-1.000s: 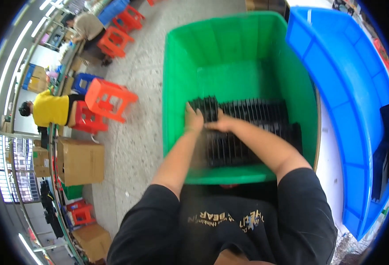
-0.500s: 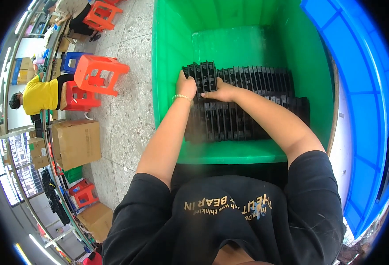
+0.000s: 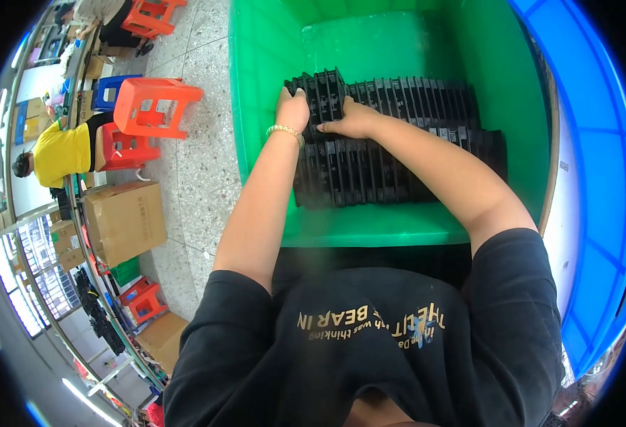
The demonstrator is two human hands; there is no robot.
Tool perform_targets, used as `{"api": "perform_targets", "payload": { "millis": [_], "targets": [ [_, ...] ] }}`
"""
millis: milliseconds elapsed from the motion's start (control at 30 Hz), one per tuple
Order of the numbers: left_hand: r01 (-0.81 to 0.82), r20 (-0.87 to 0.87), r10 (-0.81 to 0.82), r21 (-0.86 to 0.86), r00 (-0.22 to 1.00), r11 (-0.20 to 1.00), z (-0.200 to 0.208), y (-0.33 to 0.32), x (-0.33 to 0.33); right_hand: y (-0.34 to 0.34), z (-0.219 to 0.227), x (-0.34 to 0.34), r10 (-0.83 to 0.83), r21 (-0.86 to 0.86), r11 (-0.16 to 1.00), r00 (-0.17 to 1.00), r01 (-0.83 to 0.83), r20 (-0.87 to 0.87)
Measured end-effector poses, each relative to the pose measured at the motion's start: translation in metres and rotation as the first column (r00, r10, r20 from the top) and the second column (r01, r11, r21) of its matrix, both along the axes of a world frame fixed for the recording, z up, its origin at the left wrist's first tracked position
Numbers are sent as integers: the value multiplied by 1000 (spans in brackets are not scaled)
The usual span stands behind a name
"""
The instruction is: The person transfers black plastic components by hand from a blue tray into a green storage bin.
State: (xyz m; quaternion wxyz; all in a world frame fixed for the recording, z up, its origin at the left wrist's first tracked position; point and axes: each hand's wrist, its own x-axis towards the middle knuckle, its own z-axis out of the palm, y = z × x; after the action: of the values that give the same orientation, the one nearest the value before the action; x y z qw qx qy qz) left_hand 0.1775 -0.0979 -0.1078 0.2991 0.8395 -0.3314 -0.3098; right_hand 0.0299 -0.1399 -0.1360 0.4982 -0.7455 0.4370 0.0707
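Note:
Inside a deep green plastic bin (image 3: 377,236), thin black slotted plastic parts stand on edge in two rows. My left hand (image 3: 294,110) is closed on the left side of a small bundle of these black plastic parts (image 3: 324,92), at the left end of the far row. From the other side my right hand (image 3: 357,119) grips the same bundle, its thumb across the near face. The bundle rises a little above the far row (image 3: 416,99). Below my wrists lies the near row (image 3: 356,174), partly covered by my right forearm. The bundle's underside is hidden.
Blue plastic panels (image 3: 576,178) rise along the right, beyond the bin wall. On the left are red stools (image 3: 158,107), a cardboard box (image 3: 128,220) and a long workbench. A person in a yellow top (image 3: 64,153) sits at that bench.
The whole view has shifted, so the bin and rows sit higher in the picture. Both hands keep their hold on the bundle, with little visible movement relative to the bin.

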Motion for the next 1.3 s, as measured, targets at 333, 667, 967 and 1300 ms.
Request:
{"api": "perform_targets", "payload": {
  "millis": [333, 667, 967, 1300],
  "targets": [
    [442, 103, -434, -327, 895, 835, 49, -16, 12, 9, 4, 6, 77, 32, 996, 997, -77, -10],
    [714, 671, -651, 255, 355, 652, -12, -22, -50, -10, -59, -2, 329, -84, 926, 680, -368, 655],
    [695, 763, -621, 348, 181, 630, -14, -29, -63, 2, 185, -1, 440, -321, 791, 849, -520, -291],
    [556, 509, -860, 726, -40, 404, 33, 5, -97, 96, 367, -209, 272, -967, 171, 935, 187, 229]
  ]
}}
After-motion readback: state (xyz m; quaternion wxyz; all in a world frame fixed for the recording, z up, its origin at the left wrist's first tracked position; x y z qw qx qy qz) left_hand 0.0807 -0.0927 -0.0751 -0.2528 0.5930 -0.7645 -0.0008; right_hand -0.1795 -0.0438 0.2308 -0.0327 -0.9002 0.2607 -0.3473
